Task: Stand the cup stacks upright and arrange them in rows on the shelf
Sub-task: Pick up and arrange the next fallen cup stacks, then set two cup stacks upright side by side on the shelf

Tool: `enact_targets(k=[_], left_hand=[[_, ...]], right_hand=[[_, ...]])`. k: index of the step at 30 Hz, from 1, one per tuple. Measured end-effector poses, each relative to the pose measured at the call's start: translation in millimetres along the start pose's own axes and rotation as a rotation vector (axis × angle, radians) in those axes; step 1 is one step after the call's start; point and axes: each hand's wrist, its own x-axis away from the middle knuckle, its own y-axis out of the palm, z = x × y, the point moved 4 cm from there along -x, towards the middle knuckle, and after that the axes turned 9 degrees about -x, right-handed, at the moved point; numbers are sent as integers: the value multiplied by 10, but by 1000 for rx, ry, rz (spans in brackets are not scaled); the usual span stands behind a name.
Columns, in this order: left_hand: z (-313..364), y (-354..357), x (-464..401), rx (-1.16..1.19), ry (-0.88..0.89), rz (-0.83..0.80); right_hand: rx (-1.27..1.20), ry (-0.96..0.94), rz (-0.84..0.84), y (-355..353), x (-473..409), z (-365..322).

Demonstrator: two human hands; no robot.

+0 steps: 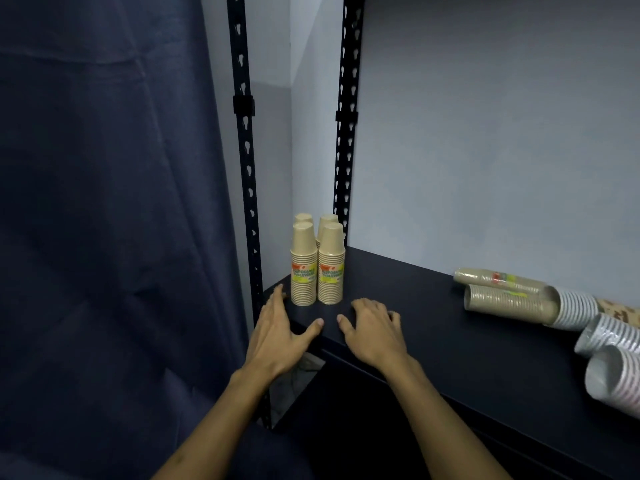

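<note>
Several tan paper-cup stacks (317,268) stand upright in two short rows at the far left corner of the dark shelf (433,327). Each front stack wears a yellow label. My left hand (280,336) hovers at the shelf's left front corner, just in front of the stacks, fingers spread and holding nothing. My right hand (374,329) rests over the shelf to the right of it, fingers apart and empty. Tan stacks (505,296) lie on their sides at the right. White ribbed stacks (595,334) lie tipped beside them toward the right edge.
Black perforated uprights (246,168) frame the shelf's left end, with a pale wall (485,133) behind. A dark blue curtain (104,202) hangs at the left. Bare shelf surface stretches between the upright stacks and the lying ones.
</note>
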Motion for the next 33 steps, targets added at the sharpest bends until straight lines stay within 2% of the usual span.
enact_targets(k=[5,10,20,23,26,29,33], left_hand=[[60,92,206,-177,27,20],[407,229,328,-234,123,4],[1576,856,158,-282,344,-335],[1781,1043,-25,-219,412,-444],[1929,1195,-248,-113,415,-499],[2096,1318,-478,-17,425,-492],[2308,1495,-827,130,420,-450]], right_hand=[[32,-40,-30,-225,336,280],[84,40,-47,-526,596,685],[25,253,76,-1096,872,1419],[-21,282,138,-1125,841,1456],[-10,291,280,-1193,790,1502],[117,258,359,-1260,702,1542],[203,213,345,-1223,538,1624]])
